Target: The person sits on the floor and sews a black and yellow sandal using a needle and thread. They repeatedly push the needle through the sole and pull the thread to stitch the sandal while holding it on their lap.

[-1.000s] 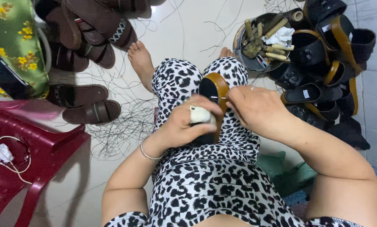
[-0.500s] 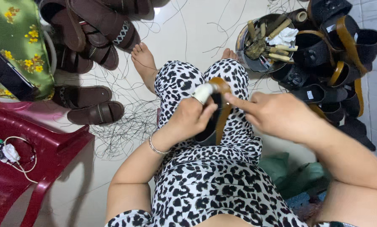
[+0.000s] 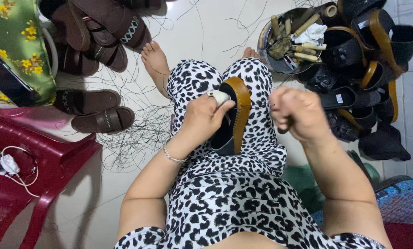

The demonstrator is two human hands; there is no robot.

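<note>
Home shoe-making workshop: tiled floor (image 3: 206,27) strewn with thread, sandal piles upper left (image 3: 96,32) and right (image 3: 363,69), tool bowl (image 3: 289,41) top.

The shoe (image 3: 232,115) looked like matt black leather with a smooth tan leather band. A thin metal bangle (image 3: 172,156) shone on the wrist. The chair (image 3: 36,170) was glossy red plastic, the floor (image 3: 202,32) pale, smooth tile, the clothing (image 3: 225,203) soft printed cloth.

Left hand (image 3: 204,117) curled in a firm grip over the lap, thumb taped white, right hand (image 3: 296,113) fisted just beside, forearms angled inward, bare feet forward.
</note>
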